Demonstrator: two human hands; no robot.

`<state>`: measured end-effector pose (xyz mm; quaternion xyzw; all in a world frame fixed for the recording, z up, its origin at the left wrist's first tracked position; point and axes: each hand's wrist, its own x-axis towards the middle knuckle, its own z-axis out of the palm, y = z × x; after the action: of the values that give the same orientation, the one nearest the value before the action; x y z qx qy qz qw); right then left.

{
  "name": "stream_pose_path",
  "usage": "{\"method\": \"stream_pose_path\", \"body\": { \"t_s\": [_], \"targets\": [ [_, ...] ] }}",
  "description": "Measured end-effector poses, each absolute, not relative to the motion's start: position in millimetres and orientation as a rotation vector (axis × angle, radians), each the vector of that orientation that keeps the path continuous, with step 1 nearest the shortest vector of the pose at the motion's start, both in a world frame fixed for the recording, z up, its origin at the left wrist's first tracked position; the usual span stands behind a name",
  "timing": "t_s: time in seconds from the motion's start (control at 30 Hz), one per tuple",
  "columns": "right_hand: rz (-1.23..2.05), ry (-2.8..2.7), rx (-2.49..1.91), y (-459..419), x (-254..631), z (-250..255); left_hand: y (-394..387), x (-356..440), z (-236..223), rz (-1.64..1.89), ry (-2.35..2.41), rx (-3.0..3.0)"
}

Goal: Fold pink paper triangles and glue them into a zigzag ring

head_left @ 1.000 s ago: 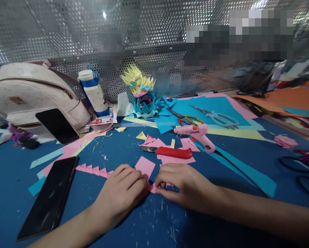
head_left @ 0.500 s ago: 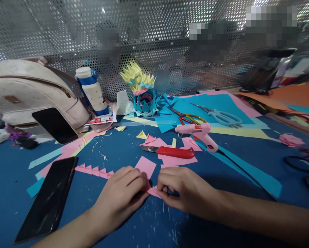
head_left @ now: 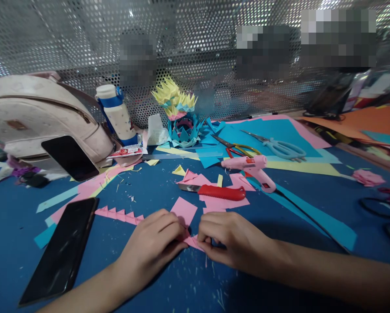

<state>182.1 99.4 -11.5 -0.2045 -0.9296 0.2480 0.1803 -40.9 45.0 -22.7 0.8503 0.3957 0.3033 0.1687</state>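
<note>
A long pink paper strip with a row of folded triangular points runs from beside the phone to under my left hand. The fingers of that hand are closed on it. Between the hands a short pink stretch shows, and my right hand pinches its right end between thumb and fingers. My fingers hide the rest of the strip. Just behind my hands lies a pink paper square. Farther back is a red-handled cutter knife on pink scraps, with a pink glue gun behind it to the right.
A dark phone lies at left; another phone leans on a cream backpack. Behind stand a bottle and a folded-paper model. Two pairs of scissors, the blue-handled one included, rest on blue paper.
My right hand has shifted slightly right along the pink strip, and a bit more of the strip shows between the hands. My left hand keeps its hold. The view has shifted slightly.
</note>
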Motion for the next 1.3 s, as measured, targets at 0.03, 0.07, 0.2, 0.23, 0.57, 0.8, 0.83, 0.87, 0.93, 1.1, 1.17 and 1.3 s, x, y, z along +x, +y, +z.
{"method": "stream_pose_path", "body": {
  "t_s": [0.03,0.07,0.2,0.23,0.57,0.8,0.83,0.87,0.93,1.1,1.17,1.3],
  "targets": [
    [0.672,-2.639,-0.569,99,182,-12,45,-41,-23,0.868,1.122,2.414],
    [0.644,-2.652,-0.563,99,182,-12,45,-41,-23,0.870,1.122,2.411],
    [0.583,-2.679,-0.539,100,182,-14,45,-41,-22,0.850,1.140,2.404],
    [0.582,-2.680,-0.536,100,182,-14,45,-41,-21,0.846,1.143,2.407],
    [0.506,-2.717,-0.545,99,181,-12,44,-41,-21,0.871,1.153,2.398],
    [0.380,-2.763,-0.451,100,183,-14,44,-41,-22,0.861,1.149,2.420],
    [0.360,-2.776,-0.436,100,183,-13,44,-42,-22,0.854,1.148,2.421],
    [0.331,-2.789,-0.416,100,183,-12,44,-42,-23,0.848,1.150,2.422],
    [0.248,-2.813,-0.362,100,184,-11,43,-43,-23,0.837,1.145,2.430],
    [0.161,-2.832,-0.272,103,187,-8,43,-43,-23,0.841,1.131,2.485],
    [0.179,-2.840,-0.255,104,188,-7,44,-42,-23,0.850,1.131,2.516],
    [0.193,-2.829,-0.227,106,191,-6,44,-41,-24,0.888,1.126,2.580]
  ]
}}
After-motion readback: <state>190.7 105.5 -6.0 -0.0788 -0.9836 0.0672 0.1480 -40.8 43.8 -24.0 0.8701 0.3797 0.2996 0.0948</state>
